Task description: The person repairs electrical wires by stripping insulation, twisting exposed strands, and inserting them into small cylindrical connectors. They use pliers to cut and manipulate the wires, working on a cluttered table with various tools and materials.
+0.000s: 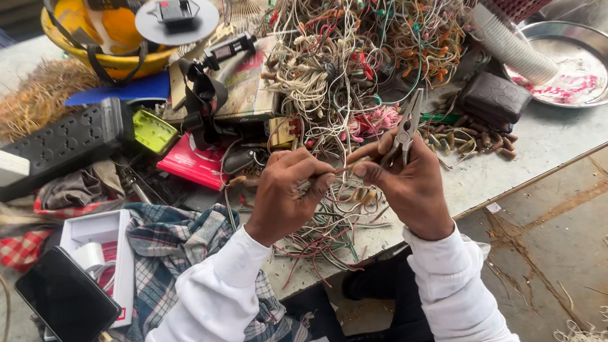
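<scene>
On a cluttered grey table [559,137] heaped with a tangle of coloured wires [360,43], the left hand [287,189] pinches a thin wire [342,169] between thumb and fingers while the right hand [401,180], touching it, grips the same wire and a pair of pliers [407,127] with jaws pointing up, a steel plate [583,63] lying at the far right.

Bright, even daylight all over, soft and flat, no hard sun. Shadows are faint, just a dim patch under the tabletop [566,136] edge and beneath the sleeves. A pale sheen sits on the steel plate [592,52] at the upper right. The wire pile [360,43] is crisp in the middle; corners bend and stretch with wide-lens distortion. The white sleeves run near blown-out, slightly soft.
</scene>
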